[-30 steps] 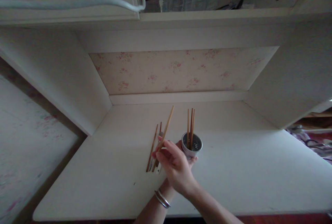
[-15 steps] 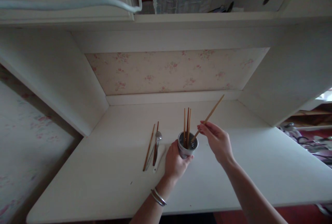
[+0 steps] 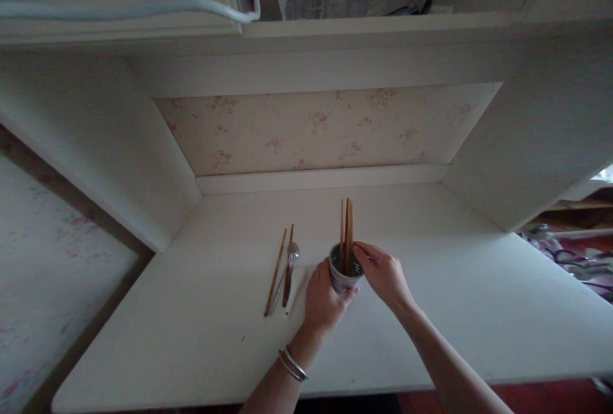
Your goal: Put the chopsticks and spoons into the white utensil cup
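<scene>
A small metal cup (image 3: 341, 276) stands on the white desk (image 3: 431, 312) with several wooden chopsticks (image 3: 345, 229) upright in it. My left hand (image 3: 322, 299), bangles on its wrist, is wrapped round the cup's left side. My right hand (image 3: 383, 273) rests at the cup's right rim, its fingertips pinched together at the base of the chopsticks. Left of the cup, two loose chopsticks (image 3: 276, 271) and a metal spoon (image 3: 292, 252) lie on the desk, with a thin white utensil (image 3: 297, 292) beside them.
The desk sits in a white alcove with a floral back panel (image 3: 316, 130) and side walls. Above it, a shelf (image 3: 373, 24) holds bottles and a red-labelled package. A pale cable (image 3: 143, 8) runs along the top left. Cluttered things lie past the right wall.
My right hand lifted a chopstick from the loose pile on the left, carried it across to the cup and lowered it in; it now stands upright among the others. The left hand stayed on the cup.
</scene>
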{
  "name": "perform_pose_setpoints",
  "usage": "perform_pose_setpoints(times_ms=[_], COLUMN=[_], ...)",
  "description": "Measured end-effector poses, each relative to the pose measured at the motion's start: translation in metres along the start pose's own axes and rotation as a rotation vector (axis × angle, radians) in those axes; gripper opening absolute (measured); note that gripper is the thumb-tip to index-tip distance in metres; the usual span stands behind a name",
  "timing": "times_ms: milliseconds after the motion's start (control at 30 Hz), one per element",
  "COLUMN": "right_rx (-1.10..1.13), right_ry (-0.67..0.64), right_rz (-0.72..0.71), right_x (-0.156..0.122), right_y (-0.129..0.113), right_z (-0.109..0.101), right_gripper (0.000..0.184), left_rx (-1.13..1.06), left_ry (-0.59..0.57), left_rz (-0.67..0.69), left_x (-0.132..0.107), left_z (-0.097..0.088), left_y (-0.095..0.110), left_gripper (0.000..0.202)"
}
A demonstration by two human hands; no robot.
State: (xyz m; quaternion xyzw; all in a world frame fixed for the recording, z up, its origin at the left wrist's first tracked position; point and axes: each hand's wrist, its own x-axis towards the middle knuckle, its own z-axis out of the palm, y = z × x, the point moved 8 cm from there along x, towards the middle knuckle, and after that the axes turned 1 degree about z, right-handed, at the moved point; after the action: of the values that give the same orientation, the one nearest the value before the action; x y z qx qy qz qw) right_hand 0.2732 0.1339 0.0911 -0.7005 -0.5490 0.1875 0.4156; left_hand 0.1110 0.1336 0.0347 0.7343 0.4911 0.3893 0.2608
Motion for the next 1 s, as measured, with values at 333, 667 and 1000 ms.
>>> perform_pose_setpoints(times_ms=[333, 667, 1000], right_rx=[0.127, 0.699, 0.522], right_ry=[0.015, -0.168, -0.203], right_rz=[0.055, 0.120, 0.034], right_x=[0.003, -0.023, -0.043], right_y=[-0.009, 0.033, 0.040], right_z=[-0.001, 0.013, 0.050], right_gripper=[0.037, 0.065, 0.071], left_rx=[0.000, -0.062, -0.114], left_ry=[-0.002, -0.072, -0.065], left_rz=[-0.002, -0.025, 0.026], left_x=[0.000, 0.002, -0.008], left_z=[0.001, -0.009, -0.013], left_y=[-0.002, 0.013, 0.017], left_gripper=[0.067, 0.063, 0.055])
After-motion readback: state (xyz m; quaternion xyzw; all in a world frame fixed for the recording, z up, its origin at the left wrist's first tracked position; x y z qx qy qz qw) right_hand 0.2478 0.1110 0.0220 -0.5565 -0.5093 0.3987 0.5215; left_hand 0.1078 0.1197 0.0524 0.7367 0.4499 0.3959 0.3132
